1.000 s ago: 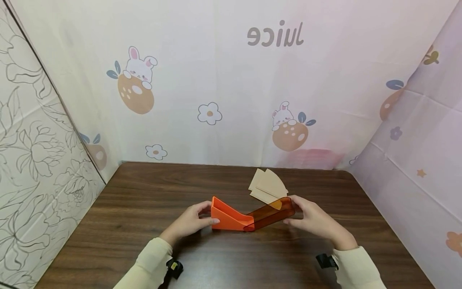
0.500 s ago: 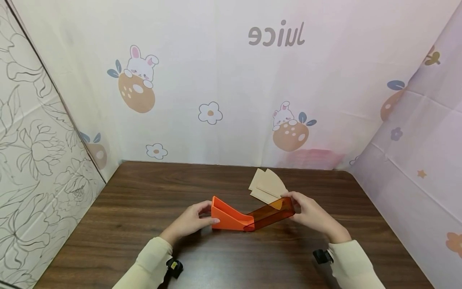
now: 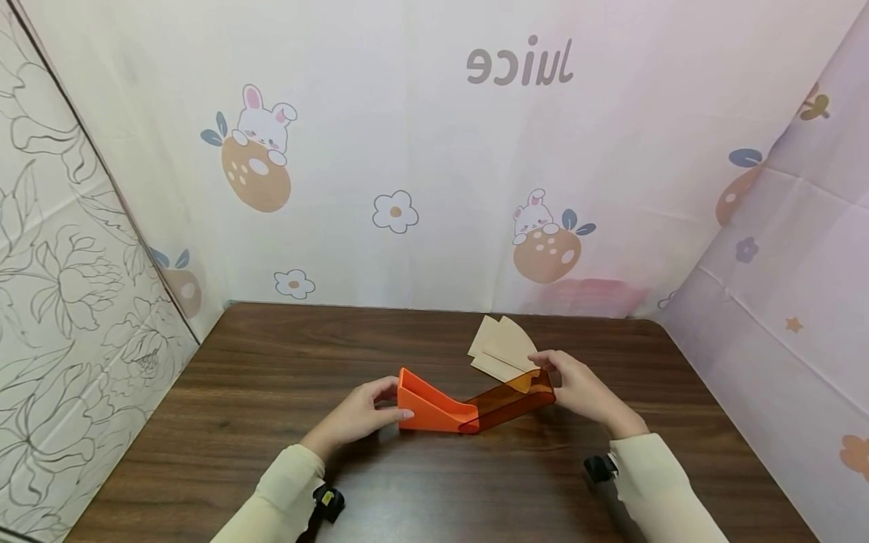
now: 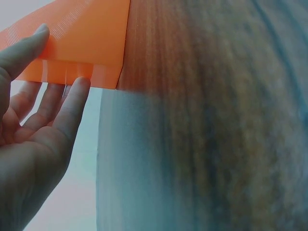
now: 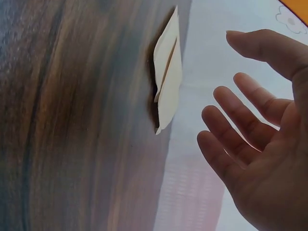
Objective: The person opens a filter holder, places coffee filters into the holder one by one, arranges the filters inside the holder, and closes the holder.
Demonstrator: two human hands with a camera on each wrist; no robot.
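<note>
An orange wedge-shaped box stands on the table with its see-through brown lid swung out to the right, propped at a slant. My left hand grips the box's left end, thumb on the front face and fingers at the end; the left wrist view shows this hold on the orange wall. Beside the lid's raised right end is my right hand, its fingers loosely bent and holding nothing, as the right wrist view shows. Fan-shaped beige coffee filter papers lie behind the lid.
The brown wood table reaches back to a patterned cloth backdrop. Another cloth hangs at the right side. A black strap device sits at the left wrist and a black one at the right.
My right hand has come off the lid's end and moved a little back and left, towards the filter papers. The box, the lid and my left hand stay in place.
</note>
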